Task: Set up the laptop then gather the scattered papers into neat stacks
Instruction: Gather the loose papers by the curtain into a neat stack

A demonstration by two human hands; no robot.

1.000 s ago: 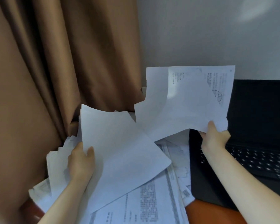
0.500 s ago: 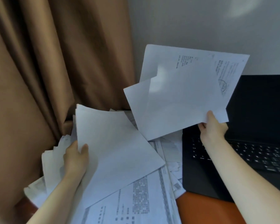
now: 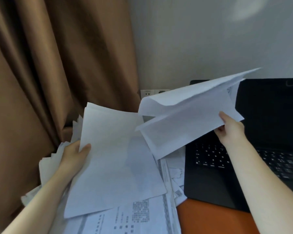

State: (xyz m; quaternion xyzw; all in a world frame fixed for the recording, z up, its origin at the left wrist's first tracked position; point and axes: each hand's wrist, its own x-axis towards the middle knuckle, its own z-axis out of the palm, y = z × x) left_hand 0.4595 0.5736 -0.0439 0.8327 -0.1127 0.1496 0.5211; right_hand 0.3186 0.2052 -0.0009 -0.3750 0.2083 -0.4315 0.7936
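My left hand grips the left edge of a thick bundle of white papers, tilted up over the desk. My right hand pinches the right corner of a few loose sheets held in the air, tipped nearly flat above the laptop's left side. The black laptop stands open at the right, its screen dark and its keyboard partly under my right forearm. More printed papers lie scattered on the desk beneath the bundle.
A brown curtain hangs close on the left, touching the paper pile. A grey wall with a white socket plate is behind. The orange desk surface shows at the lower right, in front of the laptop.
My right hand has tipped its sheets from upright to nearly flat and carried them leftward, toward the bundle. The left hand has kept its grip on the bundle.
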